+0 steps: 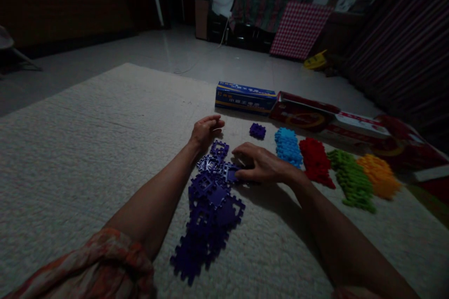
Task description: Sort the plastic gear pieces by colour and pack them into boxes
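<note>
Toward the far edge of a pale mat (98, 135), the empty left hand (205, 131) flanks purple tiles (216, 197) while the right hand (261, 163), fingers parted, touches one; snagged edges could scatter them.

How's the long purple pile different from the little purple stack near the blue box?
The purple pile is long and spread out; the purple stack is small and compact. The pile's far end is by the right hand; the stack lies farther off, with neither hand on it. Both are purple, have notched edges and lie on the pale mat.
</note>
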A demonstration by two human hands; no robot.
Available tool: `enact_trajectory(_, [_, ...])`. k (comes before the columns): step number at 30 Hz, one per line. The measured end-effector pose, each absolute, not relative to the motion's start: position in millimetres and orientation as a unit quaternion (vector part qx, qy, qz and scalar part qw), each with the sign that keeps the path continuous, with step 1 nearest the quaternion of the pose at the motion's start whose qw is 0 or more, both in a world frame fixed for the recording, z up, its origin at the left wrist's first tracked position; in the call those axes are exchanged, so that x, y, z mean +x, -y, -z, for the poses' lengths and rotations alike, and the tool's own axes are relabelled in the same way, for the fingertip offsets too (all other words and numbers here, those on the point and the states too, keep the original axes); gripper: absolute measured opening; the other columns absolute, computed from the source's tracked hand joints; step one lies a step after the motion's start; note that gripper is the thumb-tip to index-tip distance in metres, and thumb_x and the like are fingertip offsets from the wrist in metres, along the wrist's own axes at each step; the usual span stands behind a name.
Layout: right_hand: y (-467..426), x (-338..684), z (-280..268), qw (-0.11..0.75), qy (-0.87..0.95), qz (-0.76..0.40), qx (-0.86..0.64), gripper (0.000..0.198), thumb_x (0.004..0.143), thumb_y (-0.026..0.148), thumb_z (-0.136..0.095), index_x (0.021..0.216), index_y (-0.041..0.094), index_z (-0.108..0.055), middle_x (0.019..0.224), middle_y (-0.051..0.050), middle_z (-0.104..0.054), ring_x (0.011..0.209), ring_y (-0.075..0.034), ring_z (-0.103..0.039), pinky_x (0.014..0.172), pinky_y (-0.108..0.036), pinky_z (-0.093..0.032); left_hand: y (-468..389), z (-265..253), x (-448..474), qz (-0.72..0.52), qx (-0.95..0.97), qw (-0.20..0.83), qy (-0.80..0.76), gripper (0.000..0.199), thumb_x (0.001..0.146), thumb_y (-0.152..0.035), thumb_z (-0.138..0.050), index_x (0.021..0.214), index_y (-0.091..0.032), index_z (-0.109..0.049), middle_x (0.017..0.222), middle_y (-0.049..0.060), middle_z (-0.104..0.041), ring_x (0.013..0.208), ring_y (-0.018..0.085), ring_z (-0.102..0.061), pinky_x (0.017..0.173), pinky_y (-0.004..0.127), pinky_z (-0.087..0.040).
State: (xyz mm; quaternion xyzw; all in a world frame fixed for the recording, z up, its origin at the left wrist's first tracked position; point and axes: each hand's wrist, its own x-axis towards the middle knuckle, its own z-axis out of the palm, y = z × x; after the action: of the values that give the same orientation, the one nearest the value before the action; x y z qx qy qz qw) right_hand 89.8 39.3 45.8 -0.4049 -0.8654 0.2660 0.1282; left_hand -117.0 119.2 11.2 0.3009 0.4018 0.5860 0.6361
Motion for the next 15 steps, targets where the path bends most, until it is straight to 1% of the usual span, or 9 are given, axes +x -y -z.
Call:
enact_trajectory(3, [-30,87,-58,0.071,0.875,-0.261,-0.403,0.055,0.078,0.041,-0.083,0.124,0.019,-0.063,0.119,-0.012,-0.062,0.107,-0.027,-0.061,0.095,-0.043,-0.052,-120,-11,-118,-0.583,0.301,0.641,-0.398,0.022,0.075,-0.009,-0.059,0.094,-0.012,-0.071,0.078,0.007,-0.072,0.073,0.016,-0.067,0.066,0.027,-0.05])
enact_trajectory(6, [-22,81,-61,0.045,0.878,-0.249,-0.405,0.064,0.076,0.033,-0.083,0.133,0.019,-0.058,0.125,-0.013,-0.057,0.115,-0.029,-0.057,0.101,-0.044,-0.05,-119,-12,-118,-0.578,0.304,0.644,-0.399,0.022,0.075,-0.008,-0.059,0.094,-0.012,-0.07,0.077,0.007,-0.072,0.073,0.016,-0.067,0.066,0.026,-0.049])
enact_trajectory(8, [-19,76,-62,0.034,0.879,-0.247,-0.408,0.068,0.076,0.031,-0.082,0.137,0.019,-0.055,0.127,-0.013,-0.055,0.117,-0.029,-0.056,0.103,-0.044,-0.049,-119,-13,-117,-0.574,0.309,0.644,-0.401,0.022,0.075,-0.008,-0.06,0.094,-0.012,-0.07,0.078,0.007,-0.072,0.073,0.016,-0.067,0.066,0.026,-0.049])
enact_trajectory(15, [-12,68,-66,-0.013,0.877,-0.214,-0.43,0.053,0.08,0.027,-0.079,0.128,0.02,-0.058,0.119,-0.012,-0.057,0.111,-0.028,-0.057,0.097,-0.04,-0.05,-119,-11,-117,-0.567,0.323,0.642,-0.403,0.021,0.076,-0.008,-0.06,0.093,-0.013,-0.07,0.078,0.007,-0.072,0.074,0.016,-0.066,0.067,0.027,-0.049])
